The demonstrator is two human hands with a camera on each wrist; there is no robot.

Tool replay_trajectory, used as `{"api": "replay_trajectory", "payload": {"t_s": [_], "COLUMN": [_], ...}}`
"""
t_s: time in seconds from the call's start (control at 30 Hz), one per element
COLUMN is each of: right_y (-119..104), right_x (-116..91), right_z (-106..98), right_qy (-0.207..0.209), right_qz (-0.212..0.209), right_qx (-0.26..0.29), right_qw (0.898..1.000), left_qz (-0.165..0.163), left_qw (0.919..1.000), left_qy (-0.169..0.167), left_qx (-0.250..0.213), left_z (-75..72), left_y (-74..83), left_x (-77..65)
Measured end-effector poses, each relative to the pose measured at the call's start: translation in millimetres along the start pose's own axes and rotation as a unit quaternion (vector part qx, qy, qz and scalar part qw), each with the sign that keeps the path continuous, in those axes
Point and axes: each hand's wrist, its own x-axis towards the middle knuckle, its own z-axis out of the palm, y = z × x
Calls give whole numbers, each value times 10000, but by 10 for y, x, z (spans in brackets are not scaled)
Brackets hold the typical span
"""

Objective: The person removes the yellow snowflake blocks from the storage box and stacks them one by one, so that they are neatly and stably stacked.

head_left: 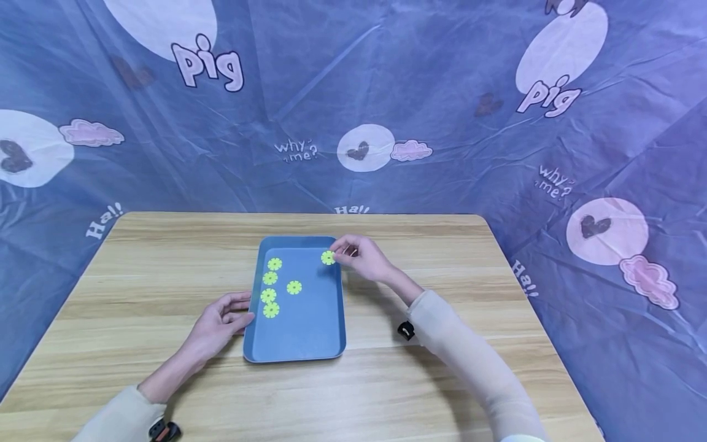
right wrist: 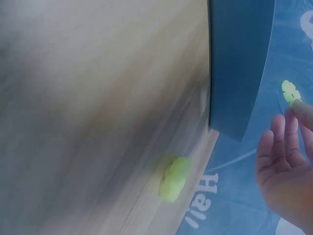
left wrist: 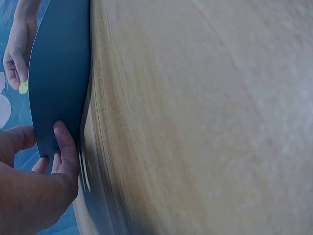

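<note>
From afar I see a pale wood-grain table point(head_left: 386, 380) against blue printed cloth point(head_left: 453, 61). The left hand point(head_left: 218, 322) pinches the left rim of a blue tray point(head_left: 309, 334); the right hand point(head_left: 366, 258) pinches a yellow-green flower point(head_left: 328, 258) over its far right corner; five similar flowers point(head_left: 294, 287) lie inside.

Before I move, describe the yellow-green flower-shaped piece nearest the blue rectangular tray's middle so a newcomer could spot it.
On the light wood-grain table, find the blue rectangular tray. Near its middle lies a yellow-green flower-shaped piece. It lies alone, right of the column of four matching pieces and untouched, unlike the twin piece pinched by the right hand.
</note>
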Motion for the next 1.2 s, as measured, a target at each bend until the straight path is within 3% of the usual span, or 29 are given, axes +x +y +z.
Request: {"api": "replay_trajectory", "payload": {"t_s": [0.7, 0.93, 1.2], "right_y": [305, 488, 582], "right_x": [-329, -436, -533], "right_z": [-377, -470, -495], "right_qy": [769, 941, 822], "right_qz": [746, 1204, 1783], "right_qx": [655, 1152, 1608], "right_qw": [9921, 9815, 9673], "left_qz": [-35, -25, -65], "left_qw": [10000, 10000, 9999], "left_qy": [57, 58, 87], "left_qx": [52, 5, 53], "left_z": [56, 63, 72], "left_y": [-20, -19, -5], "left_x": [-69, -67, -80]}}
